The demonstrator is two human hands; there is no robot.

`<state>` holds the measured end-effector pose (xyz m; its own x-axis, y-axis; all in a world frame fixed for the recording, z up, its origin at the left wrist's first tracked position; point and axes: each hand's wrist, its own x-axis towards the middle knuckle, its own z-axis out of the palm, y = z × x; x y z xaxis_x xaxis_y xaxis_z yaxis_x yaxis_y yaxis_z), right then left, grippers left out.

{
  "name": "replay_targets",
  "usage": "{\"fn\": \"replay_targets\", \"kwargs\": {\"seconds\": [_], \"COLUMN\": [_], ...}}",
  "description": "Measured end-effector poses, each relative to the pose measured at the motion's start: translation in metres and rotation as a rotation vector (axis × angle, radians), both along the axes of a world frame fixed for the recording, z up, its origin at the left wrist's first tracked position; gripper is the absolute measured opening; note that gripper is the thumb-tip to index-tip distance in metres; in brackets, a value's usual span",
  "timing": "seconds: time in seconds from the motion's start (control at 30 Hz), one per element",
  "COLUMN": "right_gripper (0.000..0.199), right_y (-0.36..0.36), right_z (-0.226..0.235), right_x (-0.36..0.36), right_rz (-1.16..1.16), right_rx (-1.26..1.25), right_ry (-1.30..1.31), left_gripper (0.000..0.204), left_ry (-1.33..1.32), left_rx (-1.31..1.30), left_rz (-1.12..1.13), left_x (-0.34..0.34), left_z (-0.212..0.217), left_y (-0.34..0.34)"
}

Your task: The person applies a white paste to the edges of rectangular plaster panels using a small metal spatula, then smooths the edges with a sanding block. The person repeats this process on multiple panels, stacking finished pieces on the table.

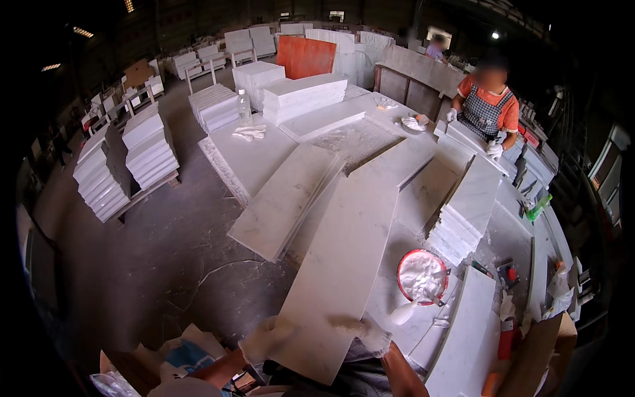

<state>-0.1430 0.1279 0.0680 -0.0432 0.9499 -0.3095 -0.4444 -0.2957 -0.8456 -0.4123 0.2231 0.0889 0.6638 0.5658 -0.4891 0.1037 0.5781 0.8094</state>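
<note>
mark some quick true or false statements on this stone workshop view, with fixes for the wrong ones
1. The left hand and the right hand are at opposite edges of the long slab's near end. True.
2. The red-rimmed bucket contains white material. True.
3. That bucket is on the left side of the long slab. False: it is on the right side.
4. The co-worker wears a checked apron over an orange top. True.
5. The clear bottle is lying on its side. False: it stands upright, with white gloves lying near its base.
</note>
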Motion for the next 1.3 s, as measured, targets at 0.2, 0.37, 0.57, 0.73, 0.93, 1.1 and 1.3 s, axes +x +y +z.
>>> {"fn": "replay_targets", "kwargs": {"seconds": [0.2, 0.37, 0.57, 0.73, 0.93, 1.1, 1.3], "right_gripper": [0.040, 0.044, 0.043, 0.042, 0.043, 0.042, 0.044], "right_y": [0.032, 0.043, 0.055, 0.063, 0.082, 0.098, 0.140], "right_z": [-0.008, -0.025, -0.038, -0.012, 0.015, 0.002, -0.002], "right_x": [-0.012, -0.013, 0.005, 0.007, 0.003, 0.000, -0.002], "right_rz": [0.037, -0.022, -0.017, -0.114, -0.145, -0.208, -0.164], "right_rx": [-0.017, -0.114, 0.134, 0.003, 0.059, -0.066, 0.130], "right_ry": [-0.010, 0.129, -0.169, 0.318, 0.385, 0.248, 0.319], "left_gripper": [0.042, 0.039, 0.039, 0.044, 0.062, 0.073, 0.068], "left_ry": [0.100, 0.175, 0.098, -0.140, -0.043, -0.307, -0.415], "left_rx": [0.020, 0.106, 0.085, -0.120, 0.436, -0.014, -0.077], "left_rz": [0.059, 0.060, 0.038, 0.061, -0.208, 0.147, 0.365], "left_x": [-0.008, 0.000, 0.013, 0.014, -0.016, 0.013, 0.032], "left_z": [0.016, 0.016, 0.019, 0.023, -0.028, -0.004, 0.038], "left_y": [0.024, 0.038, 0.052, 0.074, 0.066, 0.036, 0.063]}}
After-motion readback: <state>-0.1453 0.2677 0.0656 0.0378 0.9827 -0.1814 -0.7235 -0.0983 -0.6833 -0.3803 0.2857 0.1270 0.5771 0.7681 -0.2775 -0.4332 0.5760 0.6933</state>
